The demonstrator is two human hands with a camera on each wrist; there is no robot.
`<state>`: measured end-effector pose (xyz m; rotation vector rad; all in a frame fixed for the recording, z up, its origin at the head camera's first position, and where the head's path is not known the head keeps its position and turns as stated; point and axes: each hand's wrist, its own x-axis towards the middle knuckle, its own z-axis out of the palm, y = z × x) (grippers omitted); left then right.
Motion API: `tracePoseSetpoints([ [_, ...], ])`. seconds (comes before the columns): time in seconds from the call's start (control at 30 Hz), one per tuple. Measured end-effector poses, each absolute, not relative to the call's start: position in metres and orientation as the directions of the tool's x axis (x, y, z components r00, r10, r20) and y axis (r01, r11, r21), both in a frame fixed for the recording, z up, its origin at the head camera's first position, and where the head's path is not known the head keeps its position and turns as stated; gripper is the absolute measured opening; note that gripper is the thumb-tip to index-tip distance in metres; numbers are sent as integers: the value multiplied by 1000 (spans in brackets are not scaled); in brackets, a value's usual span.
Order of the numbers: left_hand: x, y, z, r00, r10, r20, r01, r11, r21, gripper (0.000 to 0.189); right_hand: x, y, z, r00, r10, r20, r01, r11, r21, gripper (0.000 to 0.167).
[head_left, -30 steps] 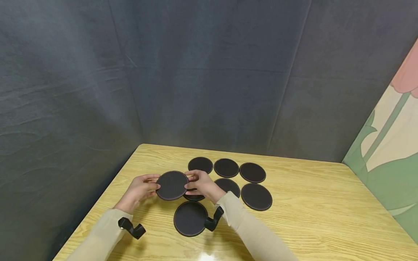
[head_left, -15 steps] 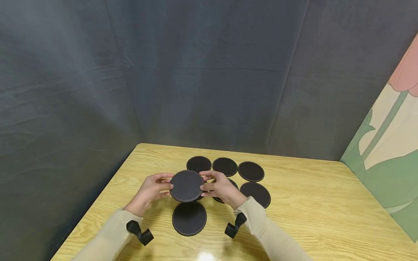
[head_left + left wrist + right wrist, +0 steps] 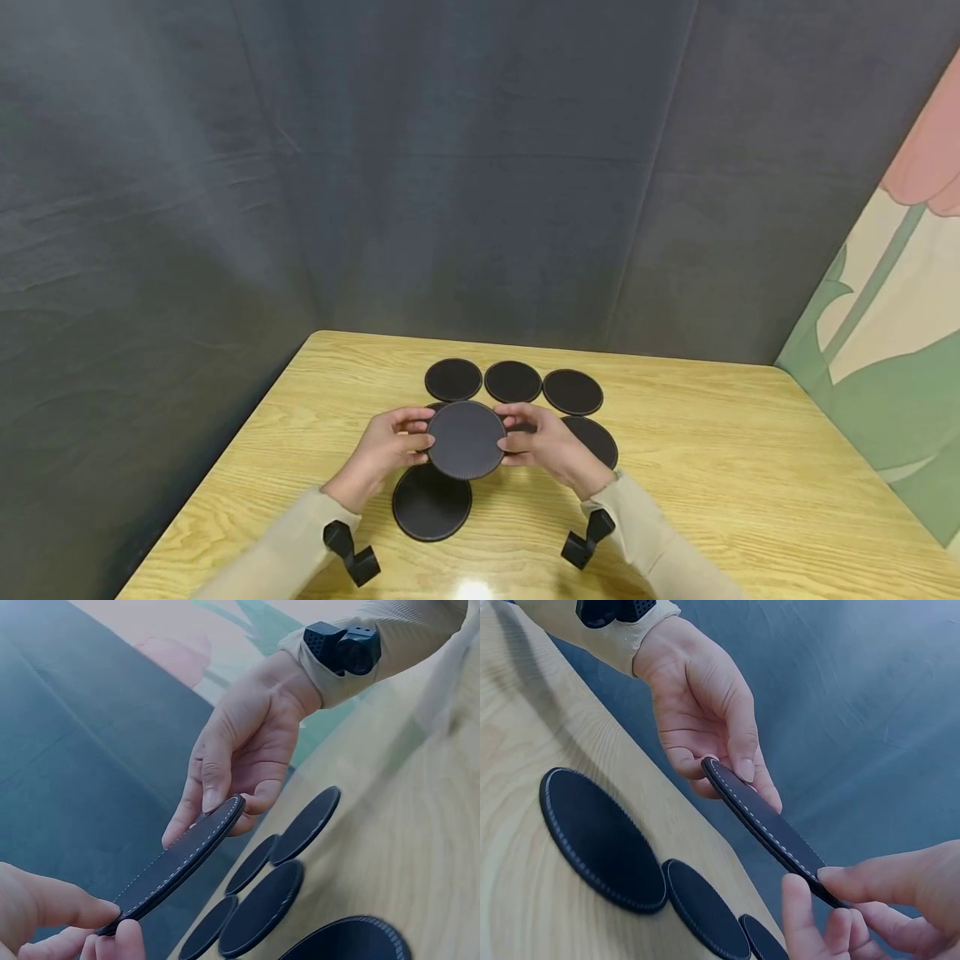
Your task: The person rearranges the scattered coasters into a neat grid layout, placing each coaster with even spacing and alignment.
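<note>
Between both hands is a round black coaster [image 3: 467, 440] with pale stitching round its edge, held up above the table. My left hand [image 3: 384, 454] pinches its left edge between thumb and fingers. The opposite edge is pinched the same way by my right hand [image 3: 553, 450]. In the left wrist view the coaster [image 3: 184, 851] shows tilted, edge-on, clear of the coasters lying below. A matching coaster [image 3: 432, 504] lies nearest to me, its far edge overlapped by the held one. Behind, part of the middle row is hidden by the held coaster and my hands.
Three coasters form the back row, including a left one [image 3: 453, 380] and a right one [image 3: 573, 392]. Another coaster [image 3: 592, 442] lies beyond my right hand. Wooden table [image 3: 712, 467] extends to the right; a dark curtain [image 3: 465, 183] stands behind it.
Both hands have carried the held coaster to the right, from the left of the group to over the gap right of the front coaster. The coasters on the table have stayed put.
</note>
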<state>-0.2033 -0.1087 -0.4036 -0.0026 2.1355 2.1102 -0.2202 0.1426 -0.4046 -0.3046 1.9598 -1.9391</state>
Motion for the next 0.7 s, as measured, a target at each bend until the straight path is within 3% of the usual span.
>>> tracePoseSetpoints([
  [0.27, -199, -90, -414, -981, 155, -114, -113, 17, 993, 41, -208, 166, -414, -915, -390, -106, 68, 108, -992, 56],
  [0.7, -193, -73, -431, -962, 258, -91, -83, 43, 996, 41, -194, 189, -430, -908, -400, -126, 94, 98, -991, 57],
])
